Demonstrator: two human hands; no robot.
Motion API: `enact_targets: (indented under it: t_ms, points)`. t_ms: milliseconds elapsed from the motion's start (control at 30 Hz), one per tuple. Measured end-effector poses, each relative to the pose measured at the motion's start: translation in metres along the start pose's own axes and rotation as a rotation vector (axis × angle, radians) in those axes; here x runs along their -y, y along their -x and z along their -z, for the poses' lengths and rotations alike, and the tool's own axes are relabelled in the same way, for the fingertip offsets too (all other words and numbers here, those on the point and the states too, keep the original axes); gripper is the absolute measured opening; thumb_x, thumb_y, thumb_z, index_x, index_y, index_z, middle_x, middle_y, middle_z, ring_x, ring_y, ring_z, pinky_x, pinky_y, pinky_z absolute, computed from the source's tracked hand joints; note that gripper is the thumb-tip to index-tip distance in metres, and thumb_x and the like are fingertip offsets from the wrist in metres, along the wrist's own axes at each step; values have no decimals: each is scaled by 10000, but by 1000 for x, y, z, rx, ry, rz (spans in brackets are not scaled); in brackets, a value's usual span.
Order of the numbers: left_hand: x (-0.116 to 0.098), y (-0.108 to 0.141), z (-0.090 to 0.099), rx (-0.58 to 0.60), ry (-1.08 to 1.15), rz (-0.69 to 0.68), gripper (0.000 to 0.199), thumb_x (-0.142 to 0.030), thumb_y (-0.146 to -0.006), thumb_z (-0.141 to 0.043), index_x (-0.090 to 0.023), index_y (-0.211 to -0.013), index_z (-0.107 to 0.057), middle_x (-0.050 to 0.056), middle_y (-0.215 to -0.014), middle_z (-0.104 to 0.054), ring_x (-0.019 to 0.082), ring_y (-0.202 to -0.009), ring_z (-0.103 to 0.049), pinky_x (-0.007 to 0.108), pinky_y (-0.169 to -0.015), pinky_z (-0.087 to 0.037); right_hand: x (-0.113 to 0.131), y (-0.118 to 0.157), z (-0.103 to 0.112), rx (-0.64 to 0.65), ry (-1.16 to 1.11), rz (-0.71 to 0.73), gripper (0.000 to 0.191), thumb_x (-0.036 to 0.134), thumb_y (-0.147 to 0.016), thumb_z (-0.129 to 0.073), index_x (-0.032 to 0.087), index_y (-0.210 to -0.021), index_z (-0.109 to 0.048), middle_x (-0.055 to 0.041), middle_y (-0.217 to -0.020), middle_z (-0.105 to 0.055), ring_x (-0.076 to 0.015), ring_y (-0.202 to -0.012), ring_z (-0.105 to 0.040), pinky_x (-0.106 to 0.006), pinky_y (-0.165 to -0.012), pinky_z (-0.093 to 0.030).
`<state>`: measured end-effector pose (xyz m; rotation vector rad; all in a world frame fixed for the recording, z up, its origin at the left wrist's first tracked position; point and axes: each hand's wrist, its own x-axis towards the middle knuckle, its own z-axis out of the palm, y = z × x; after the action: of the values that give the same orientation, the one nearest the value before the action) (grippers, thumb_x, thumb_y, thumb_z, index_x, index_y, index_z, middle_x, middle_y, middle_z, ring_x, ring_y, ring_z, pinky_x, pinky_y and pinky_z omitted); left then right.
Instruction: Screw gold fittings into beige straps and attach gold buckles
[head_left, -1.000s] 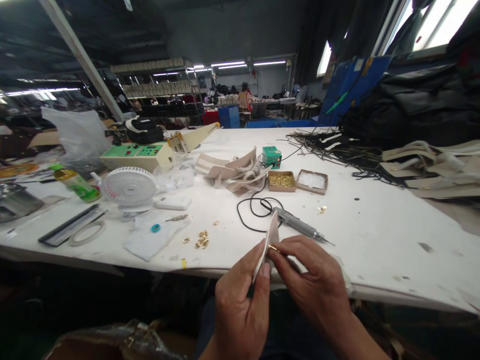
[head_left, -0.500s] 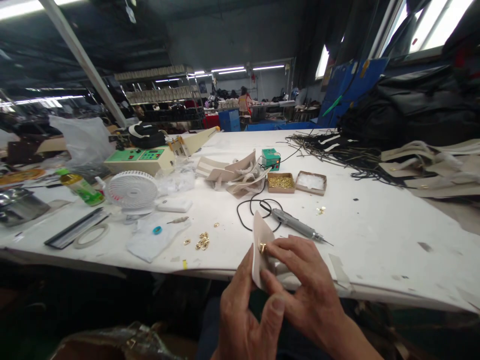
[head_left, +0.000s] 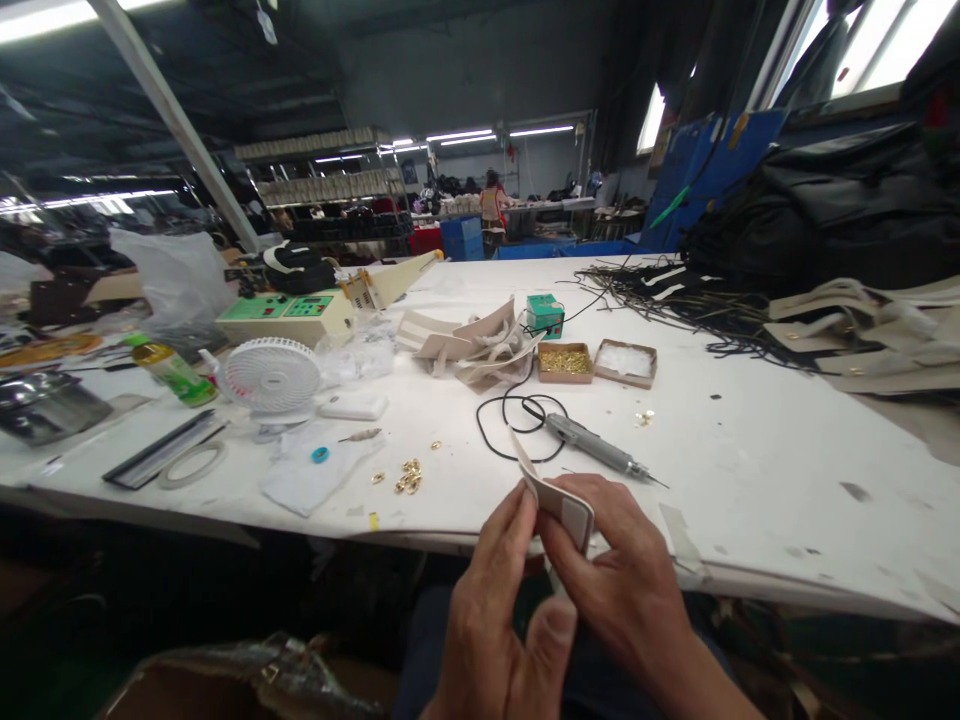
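Just over the table's front edge, a beige leather-like piece [head_left: 571, 512] with a pale edge is held bent between both hands. My right hand [head_left: 634, 570] is closed on its right part, thumb on the near face. My left hand [head_left: 491, 605] presses its fingers against the left side of the piece, with the thumb standing off below. The gold fitting on it is hidden now. Beyond the hands lies a grey electric screwdriver [head_left: 596, 448] with a black cord. Several gold fittings [head_left: 409, 477] lie loose to the left.
At the back, more beige pieces [head_left: 465, 345] are heaped beside a green power box [head_left: 544, 316]. A carton of small gold parts [head_left: 565, 362] stands next to a carton with white contents [head_left: 626, 362]. On the left are a white fan [head_left: 271, 375], a bottle [head_left: 172, 370] and tape [head_left: 193, 465].
The beige piece has been turned and bent, so its gold fitting no longer shows. My right hand has shifted from the fitting to the piece's right end. The camera view has moved slightly.
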<state>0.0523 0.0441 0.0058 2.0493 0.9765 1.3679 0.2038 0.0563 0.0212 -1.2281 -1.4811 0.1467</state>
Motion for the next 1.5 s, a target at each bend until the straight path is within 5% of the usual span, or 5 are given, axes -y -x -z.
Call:
enact_targets:
  t_ms: [233,433,533,1067,1500]
  points:
    - [16,-45,13,-96,75,186,239,-273,-933,-731,-257,-1166,-778,53,-1155,-764,226,-1119,-724,384,-1056,-584,1,-14,17,291,-452,-600,330,495,-925,-709,194,-1011,-816,-47,-846,-792,-236,-720,-710,-279,-557,-519]
    - [46,-55,2,-94,630,656,920,-318,-714,-916,-208,-1520,-486,144,-1378,-665,276,-1148,-717,340,-903,-621,-24,-11,6,400,-603,-803,474,573,-872,-748,160,-1097,-799,-74,-884,-789,-239,-720,-702,-286,-595,-528]
    - [55,-53,-1,26,738,776,807,-318,-707,-925,-168,-1416,-570,114,-1220,-751,241,-1061,-728,293,-878,-593,-37,-11,0,481,-602,-902,500,584,-859,-748,137,-1079,-786,-73,-830,-773,-215,-662,-673,-273,-575,-506]
    - [105,-70,-28,212,503,900,436,-237,-690,-846,-166,-1088,-683,86,-1026,-790,223,-842,-734,300,-720,-573,-106,-42,-12,778,-133,-825,355,482,-810,-699,136,-749,-748,-36,-709,-692,-178,-640,-577,-261,-576,-410]
    - [116,-72,-21,332,261,1080,385,-141,-683,-786,-167,-1053,-682,11,-856,-710,159,-738,-622,255,-673,-489,-120,-33,-38,865,-192,-989,213,338,-689,-673,186,-615,-543,36,-556,-482,-110,-519,-400,-255,-488,-276]
